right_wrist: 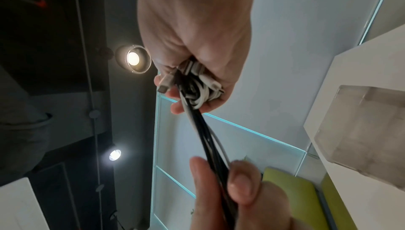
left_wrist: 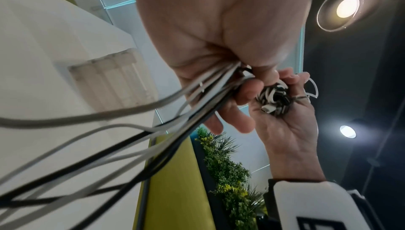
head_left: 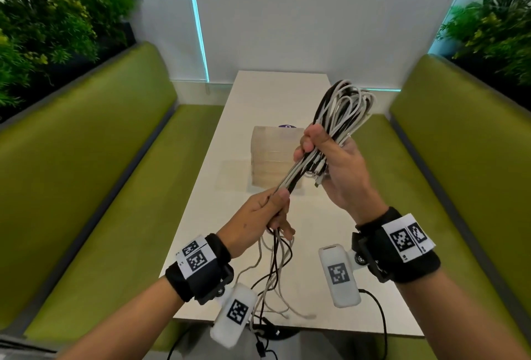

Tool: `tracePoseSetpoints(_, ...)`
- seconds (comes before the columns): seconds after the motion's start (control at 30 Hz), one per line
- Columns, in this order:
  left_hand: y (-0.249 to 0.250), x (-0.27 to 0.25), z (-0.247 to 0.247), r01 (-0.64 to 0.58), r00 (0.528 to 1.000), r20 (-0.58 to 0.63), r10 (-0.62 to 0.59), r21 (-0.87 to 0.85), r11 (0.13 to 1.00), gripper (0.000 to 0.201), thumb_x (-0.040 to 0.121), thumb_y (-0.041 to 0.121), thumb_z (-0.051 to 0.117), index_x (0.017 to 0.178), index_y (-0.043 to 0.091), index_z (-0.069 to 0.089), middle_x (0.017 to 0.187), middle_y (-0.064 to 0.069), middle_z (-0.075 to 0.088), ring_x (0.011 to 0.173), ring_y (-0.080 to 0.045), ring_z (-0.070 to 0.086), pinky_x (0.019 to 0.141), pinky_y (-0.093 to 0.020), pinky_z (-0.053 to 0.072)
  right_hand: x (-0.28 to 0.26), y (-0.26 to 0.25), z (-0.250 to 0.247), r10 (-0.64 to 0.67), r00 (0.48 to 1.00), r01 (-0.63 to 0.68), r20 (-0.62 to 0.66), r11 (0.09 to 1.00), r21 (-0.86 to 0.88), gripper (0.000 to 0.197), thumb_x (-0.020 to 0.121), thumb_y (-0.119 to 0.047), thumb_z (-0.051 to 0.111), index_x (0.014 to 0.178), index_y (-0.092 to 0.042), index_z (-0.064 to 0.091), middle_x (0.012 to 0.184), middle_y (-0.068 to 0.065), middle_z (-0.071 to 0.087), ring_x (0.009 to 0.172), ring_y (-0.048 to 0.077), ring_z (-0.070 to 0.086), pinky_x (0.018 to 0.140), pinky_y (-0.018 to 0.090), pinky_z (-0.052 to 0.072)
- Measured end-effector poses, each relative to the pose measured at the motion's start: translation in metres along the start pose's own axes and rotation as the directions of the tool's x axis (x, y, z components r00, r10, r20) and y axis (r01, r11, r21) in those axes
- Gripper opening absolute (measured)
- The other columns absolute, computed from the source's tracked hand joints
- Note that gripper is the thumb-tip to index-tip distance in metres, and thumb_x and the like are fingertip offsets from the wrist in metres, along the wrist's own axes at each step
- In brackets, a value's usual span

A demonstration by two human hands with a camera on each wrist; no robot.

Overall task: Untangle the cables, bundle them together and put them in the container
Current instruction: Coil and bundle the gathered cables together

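Left bench (head_left: 94,175): green upholstered seat, well to the left of the left hand's fingers, with plants (head_left: 48,32) behind its backrest.

Left hand (head_left: 255,216): held above the near part of the table (head_left: 316,216); thumb and fingers (head_left: 283,195) are curled round the straight run of the cables, pinching them together.

Loose ends (head_left: 273,279): white and black strands hang below the left fingers, trail onto the table and drop past its near edge.

Cables (head_left: 339,118): a mixed white and black bundle, stretched up and to the right from the left fingers to the right fingers; beyond the right fingers it fans out into long loops that stand up in the air.

Container (head_left: 275,155): clear plastic box on the table, beyond both hands and just behind the stretched cables; none of the cables are in it. A clear flat panel (head_left: 232,175) lies on the table touching its left side.

Right hand (head_left: 336,164): raised higher than the left, fingers (head_left: 309,135) wrapped tightly round the gathered middle of the bundle; the right wrist view shows several plug ends (right_wrist: 166,81) bunched in the palm.

Right bench (head_left: 459,175): green seat, well to the right of the right fingers, with more plants behind it.
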State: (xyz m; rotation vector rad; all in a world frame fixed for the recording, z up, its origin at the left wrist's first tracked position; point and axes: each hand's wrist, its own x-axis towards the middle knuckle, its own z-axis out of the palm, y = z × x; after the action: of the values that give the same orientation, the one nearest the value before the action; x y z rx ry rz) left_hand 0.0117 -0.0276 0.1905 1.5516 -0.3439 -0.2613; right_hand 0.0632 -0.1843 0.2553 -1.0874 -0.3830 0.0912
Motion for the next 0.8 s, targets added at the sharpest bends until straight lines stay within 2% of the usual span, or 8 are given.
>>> tracePoseSetpoints(0.13, 0.001, 0.004, -0.008, 0.033, 0.999, 0.039, -0.032, -0.030, 0.999, 0.040, 0.095, 0.050, 0.040, 0.078, 0.016, 0.050, 0.058, 0.004, 0.043, 0.062, -0.020, 0.062, 0.081, -0.046, 0.048, 0.004, -0.008, -0.004, -0.035, 0.999, 0.036, -0.021, 0.996, 0.085, 0.017, 0.087, -0.028, 0.056, 0.085, -0.011, 0.055, 0.068, 0.000, 0.056, 0.070, 0.018, 0.062, 0.074, 0.032, 0.053)
tracePoseSetpoints(0.27, 0.009, 0.009, -0.011, 0.048, 0.999, 0.000, -0.048, -0.113, 0.992, 0.033, 0.093, 0.040, 0.040, 0.078, 0.011, 0.046, 0.058, 0.010, 0.037, 0.048, -0.008, 0.036, 0.050, -0.019, 0.035, 0.008, -0.018, -0.009, -0.066, 0.998, 0.064, 0.015, 0.993, 0.099, 0.020, 0.087, -0.029, 0.059, 0.085, -0.011, 0.051, 0.062, -0.002, 0.048, 0.060, 0.015, 0.055, 0.063, 0.029, 0.048)
tracePoseSetpoints(0.37, 0.020, 0.010, -0.020, 0.072, 0.997, 0.000, -0.073, -0.195, 0.978, 0.035, 0.094, 0.040, 0.045, 0.072, 0.013, 0.048, 0.053, 0.013, 0.031, 0.044, -0.004, 0.022, 0.043, -0.016, 0.020, 0.009, -0.032, -0.019, -0.062, 0.989, 0.093, 0.135, 0.967, -0.238, 0.018, 0.085, -0.018, 0.068, 0.079, -0.007, 0.055, 0.054, 0.006, 0.046, 0.049, 0.019, 0.048, 0.054, 0.033, 0.041)
tracePoseSetpoints(0.43, 0.027, 0.010, -0.026, 0.086, 0.996, 0.016, -0.085, -0.180, 0.980, 0.036, 0.091, 0.042, 0.046, 0.069, 0.013, 0.051, 0.051, 0.012, 0.027, 0.044, -0.005, 0.019, 0.042, -0.016, 0.020, 0.006, -0.045, -0.019, 0.058, 0.958, 0.129, 0.280, 0.786, -0.605, 0.009, 0.081, -0.018, 0.072, 0.078, -0.013, 0.065, 0.063, 0.015, 0.060, 0.053, 0.021, 0.053, 0.052, 0.035, 0.045)
tracePoseSetpoints(0.57, 0.040, 0.010, -0.026, 0.173, 0.979, 0.143, -0.147, -0.190, 0.966, 0.040, 0.083, 0.036, 0.037, 0.072, 0.004, 0.059, 0.049, 0.007, 0.032, 0.045, -0.009, 0.019, 0.046, -0.024, 0.013, 0.005, -0.047, -0.013, 0.498, 0.800, 0.124, 0.335, 0.409, -0.904, 0.014, 0.081, -0.026, 0.074, 0.071, -0.032, 0.065, 0.063, -0.013, 0.065, 0.056, 0.003, 0.055, 0.055, 0.020, 0.044)
tracePoseSetpoints(0.6, 0.043, 0.010, -0.024, 0.175, 0.976, 0.166, -0.142, -0.208, 0.962, 0.044, 0.084, 0.036, 0.033, 0.076, 0.000, 0.057, 0.048, 0.007, 0.039, 0.045, -0.009, 0.021, 0.049, -0.027, 0.011, 0.004, -0.045, -0.010, 0.569, 0.760, 0.114, 0.314, 0.360, -0.926, 0.007, 0.080, -0.033, 0.074, 0.077, -0.033, 0.068, 0.068, -0.012, 0.067, 0.060, 0.007, 0.057, 0.057, 0.024, 0.046)
tracePoseSetpoints(0.73, 0.044, 0.011, -0.017, 0.189, 0.980, 0.117, -0.164, -0.259, 0.947, 0.046, 0.094, 0.025, 0.016, 0.077, 0.001, 0.051, 0.046, 0.004, 0.050, 0.042, -0.007, 0.027, 0.052, -0.029, 0.009, 0.003, -0.042, -0.006, 0.677, 0.692, 0.081, 0.249, 0.270, -0.959, 0.035, 0.070, -0.050, 0.075, 0.094, -0.025, 0.069, 0.084, 0.002, 0.071, 0.072, 0.021, 0.064, 0.065, 0.037, 0.053)
tracePoseSetpoints(0.8, 0.040, 0.012, -0.014, 0.192, 0.981, 0.063, -0.182, -0.257, 0.947, 0.046, 0.095, 0.021, 0.018, 0.068, 0.006, 0.052, 0.045, 0.004, 0.041, 0.042, -0.009, 0.025, 0.050, -0.029, 0.011, 0.002, -0.039, -0.003, 0.663, 0.712, 0.076, 0.229, 0.252, -0.965, 0.024, 0.070, -0.043, 0.080, 0.081, -0.027, 0.066, 0.070, -0.008, 0.068, 0.060, 0.003, 0.059, 0.061, 0.022, 0.050)
